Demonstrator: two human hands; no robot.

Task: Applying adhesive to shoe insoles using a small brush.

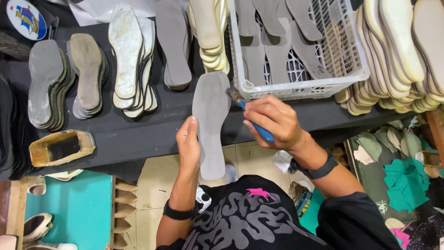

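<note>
Grey insole [210,125] is being gripped at its edge by the left hand [188,146] over the table [138,132]; a blue-handled brush [252,121], clasped by right-hand fingers [259,113], is being applied near its top; the remaining surface looks uncoated.

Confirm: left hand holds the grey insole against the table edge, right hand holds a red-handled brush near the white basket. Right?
Not quite: the brush handle is blue, not red. The head view shows the right hand gripping it beside the white basket, while the left hand holds the grey insole.
</note>
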